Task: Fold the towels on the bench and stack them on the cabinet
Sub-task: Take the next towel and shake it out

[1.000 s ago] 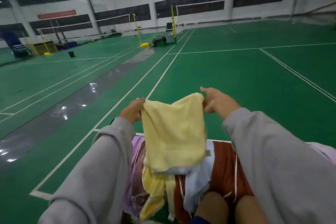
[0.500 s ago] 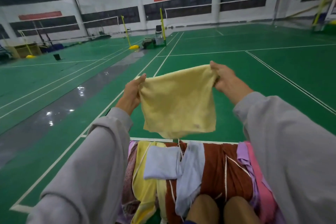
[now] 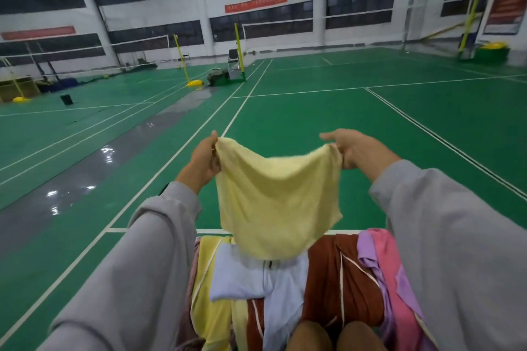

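Note:
A pale yellow towel [image 3: 276, 202] hangs spread in the air in front of me. My left hand [image 3: 204, 161] pinches its top left corner, and my right hand [image 3: 352, 151] pinches its top right corner. Its lower edge dangles just above a heap of towels [image 3: 288, 285] below: yellow, light blue, brown, lilac and pink ones lie jumbled together. The bench under the heap is hidden by the cloth. No cabinet is in view.
Green badminton courts with white lines stretch ahead. A wet grey strip [image 3: 94, 162] runs along the left. Yellow net posts [image 3: 182, 61], a chair [image 3: 233, 57] and a small black bin [image 3: 66, 99] stand far off. My knees [image 3: 333, 336] show at the bottom edge.
The yellow towel was lifted off the heap and stretched wider between my hands. Its lower edge now hangs just above the pile, and my view has turned right.

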